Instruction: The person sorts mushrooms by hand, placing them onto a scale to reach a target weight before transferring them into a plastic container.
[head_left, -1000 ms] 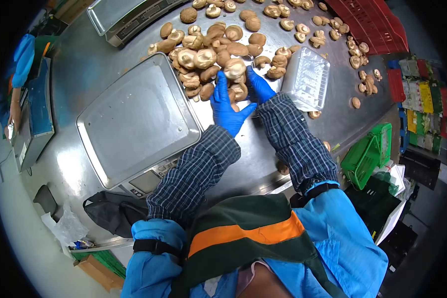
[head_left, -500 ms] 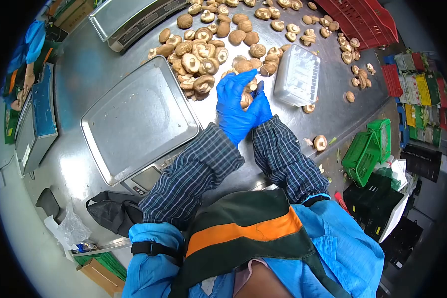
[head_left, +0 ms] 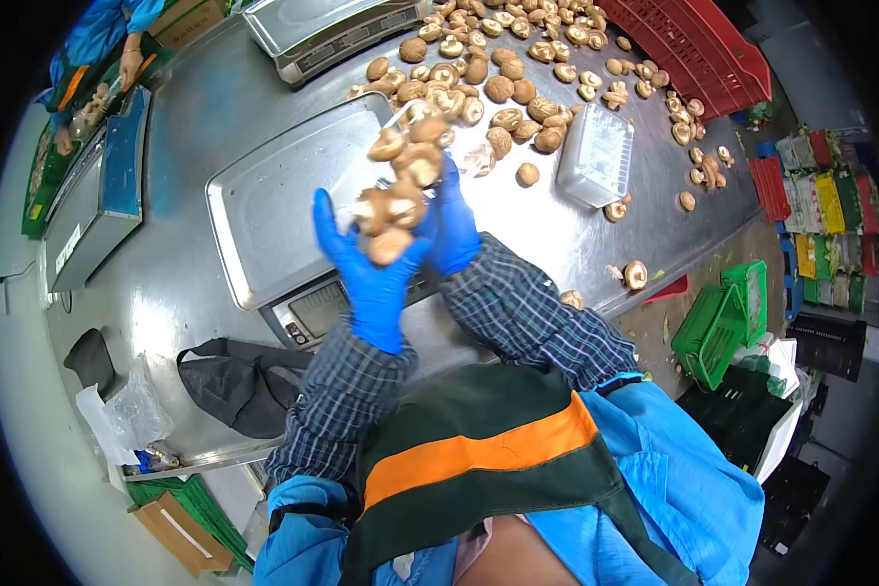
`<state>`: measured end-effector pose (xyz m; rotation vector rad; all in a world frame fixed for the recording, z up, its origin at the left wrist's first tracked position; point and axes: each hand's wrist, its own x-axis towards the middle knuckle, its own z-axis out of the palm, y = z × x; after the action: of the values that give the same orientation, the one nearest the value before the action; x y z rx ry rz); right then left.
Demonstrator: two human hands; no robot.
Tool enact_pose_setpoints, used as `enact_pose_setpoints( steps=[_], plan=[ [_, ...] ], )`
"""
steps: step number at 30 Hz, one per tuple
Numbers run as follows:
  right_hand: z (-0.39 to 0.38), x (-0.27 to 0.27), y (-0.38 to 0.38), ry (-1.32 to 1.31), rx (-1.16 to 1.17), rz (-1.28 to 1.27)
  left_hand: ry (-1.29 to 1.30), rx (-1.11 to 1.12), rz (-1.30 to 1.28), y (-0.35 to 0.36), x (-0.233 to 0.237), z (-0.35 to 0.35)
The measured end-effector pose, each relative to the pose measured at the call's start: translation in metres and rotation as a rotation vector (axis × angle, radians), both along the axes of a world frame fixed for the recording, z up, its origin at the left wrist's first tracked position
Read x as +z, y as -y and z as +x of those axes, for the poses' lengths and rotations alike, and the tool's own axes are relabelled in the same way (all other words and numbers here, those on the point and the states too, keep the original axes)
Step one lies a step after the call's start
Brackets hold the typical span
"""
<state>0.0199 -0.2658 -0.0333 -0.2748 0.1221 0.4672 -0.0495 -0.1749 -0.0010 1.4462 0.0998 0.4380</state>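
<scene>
Both hands wear blue gloves. Between them, over the right edge of the scale's metal tray (head_left: 273, 195), is a cluster of several brown mushrooms (head_left: 400, 200), blurred by motion. My left hand (head_left: 371, 283) cups the cluster from the left and below, thumb and fingers spread around it. My right hand (head_left: 451, 220) presses on its right side, its fingers partly hidden behind the mushrooms. A clear plastic tub (head_left: 596, 156) stands to the right on the steel table (head_left: 518, 234). Loose mushrooms (head_left: 498, 90) lie beyond the hands.
A second scale (head_left: 332, 39) stands at the back left, a red crate (head_left: 693, 54) at the back right. A black bag (head_left: 239, 386) lies at the near left. Green baskets (head_left: 718, 327) are beyond the right edge. Another person's hands (head_left: 130, 63) are at the upper left.
Both hands have moved left with the mushrooms, from the table beside the clear tub to over the scale tray. The view has shifted slightly.
</scene>
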Motion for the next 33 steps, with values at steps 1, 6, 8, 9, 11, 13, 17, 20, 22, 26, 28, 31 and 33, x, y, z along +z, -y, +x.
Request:
enact_pose_setpoints(
  steps=[1,6,8,9,11,13,17,20,22,26,28,31,33],
  plan=[
    [0.001,-0.01,-0.018,0.122,-0.194,-0.008,-0.008,0.062,0.192,-0.019,0.0,0.004],
    [-0.027,0.017,-0.028,0.178,0.039,-0.675,0.022,0.019,0.534,-0.129,-0.021,0.025],
    [-0.029,0.002,-0.014,0.182,0.166,-0.783,-0.12,-0.16,0.525,-0.161,-0.027,0.035],
    [-0.027,-0.006,-0.001,0.23,0.225,-0.863,-0.15,-0.222,0.535,-0.17,-0.024,0.04],
    [-0.02,-0.011,0.031,0.265,0.195,-0.957,-0.173,-0.287,0.508,-0.182,-0.029,0.051],
    [-0.003,-0.019,0.068,0.287,-0.043,-1.143,-0.228,-0.356,0.423,-0.178,-0.02,0.056],
    [0.067,-0.044,0.133,0.618,-0.265,-1.994,-0.267,-0.341,0.433,-0.175,-0.012,0.064],
    [0.109,-0.068,0.139,0.582,-0.123,-2.073,-0.302,-0.284,0.423,-0.178,-0.01,0.064],
    [0.126,-0.089,0.13,0.626,-0.127,-1.975,-0.272,-0.233,0.47,-0.181,-0.006,0.066],
    [0.112,-0.1,0.109,0.883,-0.025,-2.049,-0.237,-0.114,0.554,-0.182,0.007,0.066],
    [0.1,-0.093,0.111,0.872,-0.165,-1.921,-0.199,-0.104,0.591,-0.181,0.012,0.066],
    [0.103,-0.07,0.118,0.429,-0.247,-1.498,-0.165,-0.18,0.528,-0.17,0.025,0.065],
    [0.082,-0.011,0.084,0.761,-0.568,-1.711,-0.253,-0.392,0.398,-0.156,0.044,0.063]
  ],
)
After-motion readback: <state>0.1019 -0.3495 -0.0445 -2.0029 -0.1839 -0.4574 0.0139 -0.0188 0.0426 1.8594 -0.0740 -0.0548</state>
